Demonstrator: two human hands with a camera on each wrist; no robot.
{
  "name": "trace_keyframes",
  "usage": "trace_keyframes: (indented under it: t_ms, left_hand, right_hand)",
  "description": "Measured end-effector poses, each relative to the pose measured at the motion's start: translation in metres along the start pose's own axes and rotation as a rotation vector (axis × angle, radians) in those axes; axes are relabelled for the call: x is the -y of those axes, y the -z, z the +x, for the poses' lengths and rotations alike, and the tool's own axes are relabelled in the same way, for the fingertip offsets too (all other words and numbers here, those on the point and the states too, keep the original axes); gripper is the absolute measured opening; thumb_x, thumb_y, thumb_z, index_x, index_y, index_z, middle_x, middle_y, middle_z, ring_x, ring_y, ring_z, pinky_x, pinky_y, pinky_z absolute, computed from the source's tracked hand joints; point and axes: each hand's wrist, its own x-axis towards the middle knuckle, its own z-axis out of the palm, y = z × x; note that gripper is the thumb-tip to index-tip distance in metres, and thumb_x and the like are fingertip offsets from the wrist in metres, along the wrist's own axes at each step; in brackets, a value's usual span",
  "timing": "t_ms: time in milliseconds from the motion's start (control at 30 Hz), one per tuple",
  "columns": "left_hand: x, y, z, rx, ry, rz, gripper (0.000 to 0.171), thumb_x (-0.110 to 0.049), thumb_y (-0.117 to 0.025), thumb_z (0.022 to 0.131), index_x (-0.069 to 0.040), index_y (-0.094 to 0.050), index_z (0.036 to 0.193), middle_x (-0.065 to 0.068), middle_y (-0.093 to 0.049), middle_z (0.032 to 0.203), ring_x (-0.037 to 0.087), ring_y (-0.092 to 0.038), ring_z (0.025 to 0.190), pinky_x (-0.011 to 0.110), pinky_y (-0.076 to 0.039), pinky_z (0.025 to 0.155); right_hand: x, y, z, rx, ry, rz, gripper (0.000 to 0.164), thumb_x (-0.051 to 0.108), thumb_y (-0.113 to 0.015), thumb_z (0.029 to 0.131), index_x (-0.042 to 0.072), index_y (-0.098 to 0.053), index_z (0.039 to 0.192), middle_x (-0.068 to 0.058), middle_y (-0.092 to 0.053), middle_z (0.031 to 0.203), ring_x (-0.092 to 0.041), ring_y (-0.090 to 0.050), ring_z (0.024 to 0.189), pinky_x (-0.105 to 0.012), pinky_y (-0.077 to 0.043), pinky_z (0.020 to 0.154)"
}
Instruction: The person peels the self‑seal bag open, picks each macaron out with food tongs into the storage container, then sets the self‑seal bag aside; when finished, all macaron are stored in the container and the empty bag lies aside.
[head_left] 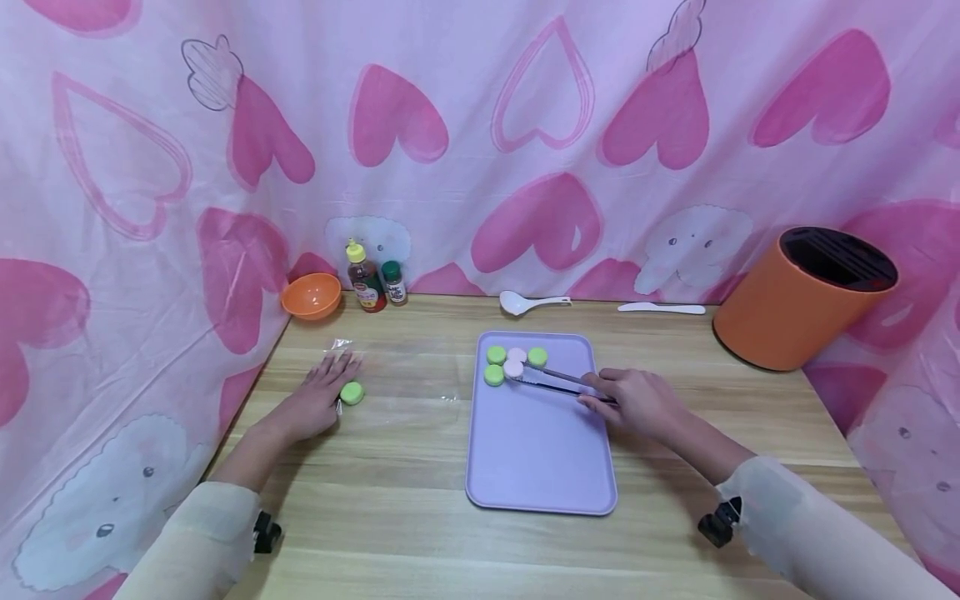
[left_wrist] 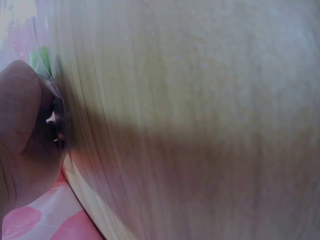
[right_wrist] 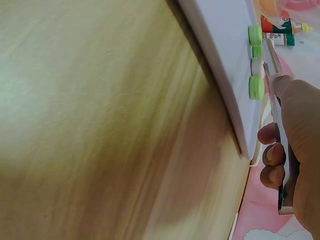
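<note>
My right hand [head_left: 641,402] grips dark metal tongs [head_left: 562,390] over a lilac tray [head_left: 540,450]. The tips of the tongs sit on either side of a pink macaron [head_left: 513,369]; whether it is lifted I cannot tell. Around it are another pink macaron [head_left: 517,355] and green macarons [head_left: 537,357], clustered at the tray's far end. To the left, my left hand [head_left: 318,400] rests on a clear plastic bag [head_left: 405,400], fingers extended. A single green macaron [head_left: 352,393] lies at the bag's left end, beside that hand's thumb.
Along the back stand an orange bowl [head_left: 312,297], a yellow-capped sauce bottle [head_left: 366,282] and a green-capped spice jar [head_left: 394,283]. A white ladle [head_left: 517,303] and a white knife [head_left: 660,308] lie near the curtain. An orange knife block [head_left: 787,308] stands at the back right.
</note>
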Motion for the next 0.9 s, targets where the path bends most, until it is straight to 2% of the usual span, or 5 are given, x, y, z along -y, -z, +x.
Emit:
trace_keyframes:
  t_ms: [167, 567, 900]
  left_hand:
    - [0.0004, 0.0001, 0.0006, -0.004, -0.004, 0.009, 0.085, -0.003, -0.051, 0.100, -0.006, -0.016, 0.178, 0.024, -0.003, 0.186, 0.056, 0.003, 0.170, 0.077, -0.007, 0.135]
    - [-0.0002, -0.0001, 0.0011, -0.007, -0.011, 0.008, 0.084, -0.003, -0.049, 0.100, -0.006, -0.016, 0.177, 0.025, -0.004, 0.186, 0.056, 0.002, 0.170, 0.076, -0.007, 0.135]
    - [-0.0004, -0.0002, 0.0007, -0.011, -0.011, 0.009, 0.084, -0.003, -0.049, 0.100, -0.006, -0.017, 0.177, 0.025, -0.004, 0.186, 0.056, 0.002, 0.170, 0.076, -0.006, 0.135]
  right_hand:
    - [-0.0029, -0.0049, -0.0032, 0.014, 0.004, -0.009, 0.040, 0.043, -0.081, 0.100, 0.017, -0.084, 0.131, 0.015, -0.059, 0.077, 0.002, -0.045, 0.057, -0.018, -0.039, 0.049]
    - [-0.0023, -0.0099, -0.0039, 0.033, 0.001, -0.037, 0.041, 0.043, -0.080, 0.101, 0.017, -0.082, 0.132, 0.007, -0.072, 0.087, 0.003, -0.047, 0.059, -0.016, -0.043, 0.053]
    - [-0.0027, -0.0071, -0.0063, 0.023, -0.034, 0.000, 0.043, 0.045, -0.082, 0.099, 0.018, -0.082, 0.133, 0.006, -0.067, 0.087, 0.001, -0.048, 0.060, -0.017, -0.042, 0.052]
